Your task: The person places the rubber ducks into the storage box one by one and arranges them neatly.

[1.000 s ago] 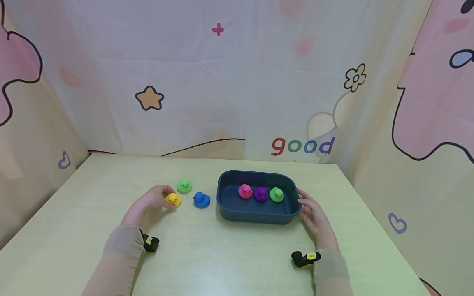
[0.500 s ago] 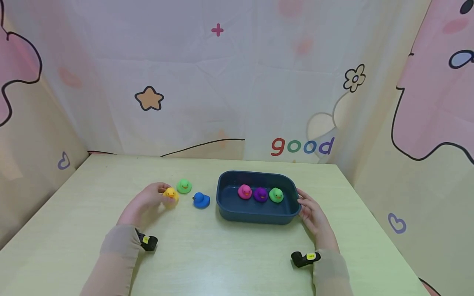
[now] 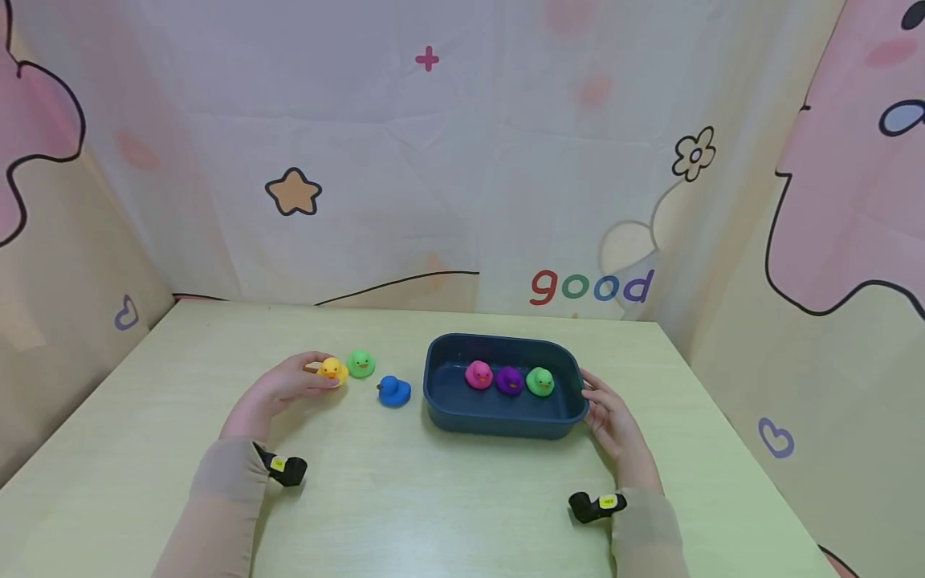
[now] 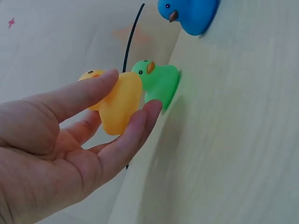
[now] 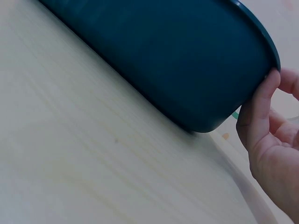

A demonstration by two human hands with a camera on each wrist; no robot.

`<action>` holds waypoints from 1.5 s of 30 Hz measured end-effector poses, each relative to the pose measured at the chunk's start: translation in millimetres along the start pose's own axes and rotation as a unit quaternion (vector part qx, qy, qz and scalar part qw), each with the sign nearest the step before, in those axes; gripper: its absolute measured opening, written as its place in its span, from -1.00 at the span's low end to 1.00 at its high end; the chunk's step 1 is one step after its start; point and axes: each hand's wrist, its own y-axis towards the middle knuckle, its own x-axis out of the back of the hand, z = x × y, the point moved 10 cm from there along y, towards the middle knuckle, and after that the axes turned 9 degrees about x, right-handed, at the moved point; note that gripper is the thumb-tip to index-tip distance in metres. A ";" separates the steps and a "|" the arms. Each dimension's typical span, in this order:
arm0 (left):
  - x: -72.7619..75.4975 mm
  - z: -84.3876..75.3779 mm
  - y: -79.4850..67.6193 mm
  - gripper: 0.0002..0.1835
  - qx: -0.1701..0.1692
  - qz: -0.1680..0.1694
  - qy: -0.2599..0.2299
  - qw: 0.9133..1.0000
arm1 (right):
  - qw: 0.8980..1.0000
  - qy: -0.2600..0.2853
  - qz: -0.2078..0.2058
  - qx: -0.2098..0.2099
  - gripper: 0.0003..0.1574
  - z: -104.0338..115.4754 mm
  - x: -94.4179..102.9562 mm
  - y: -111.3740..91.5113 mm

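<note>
Between the left grip (image 3: 291, 380), pinching a yellow toy duck (image 3: 332, 369), and the tub (image 3: 499, 422) the loosely spread right grip (image 3: 611, 419) is touching, a green duck (image 3: 360, 365) and a blue duck (image 3: 394, 392) are sitting.

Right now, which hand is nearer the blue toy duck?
Left: the left hand holds the yellow toy duck, left of the blue toy duck. The right hand is farther, right of it, touching the dark blue tub.

yellow duck (image 4: 122, 100) | upright, between fingers (image 4: 119, 149) | left of dark-blue tray (image 3: 499, 425) | tray oblong, open-topped
</note>
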 end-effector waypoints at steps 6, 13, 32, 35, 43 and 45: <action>-1.8 0.3 1.2 -0.34 -0.006 0.016 -0.028 0.999 | 1.000 -0.001 -0.006 -0.002 -0.54 -1.3 2.9 0.4; -1.8 3.2 2.3 -0.31 0.001 0.015 -0.031 0.999 | 1.000 -0.002 -0.004 -0.003 -0.56 -0.6 1.3 -0.7; -0.9 2.3 7.7 -0.29 -0.002 0.010 -0.038 0.999 | 1.000 0.001 -0.001 0.002 -0.56 1.0 -0.1 -0.6; -3.6 -1.2 7.1 -0.29 -0.005 0.010 -0.039 0.999 | 1.000 0.005 -0.002 0.000 -0.56 0.5 0.6 -0.5; -13.1 -10.3 5.9 -0.28 -0.014 -0.012 -0.010 1.000 | 1.000 -0.006 -0.016 -0.001 -0.55 -2.0 6.1 2.5; -16.0 -14.2 6.9 -0.27 -0.021 -0.018 -0.004 1.000 | 1.000 -0.007 -0.019 -0.001 -0.54 -2.7 6.9 2.6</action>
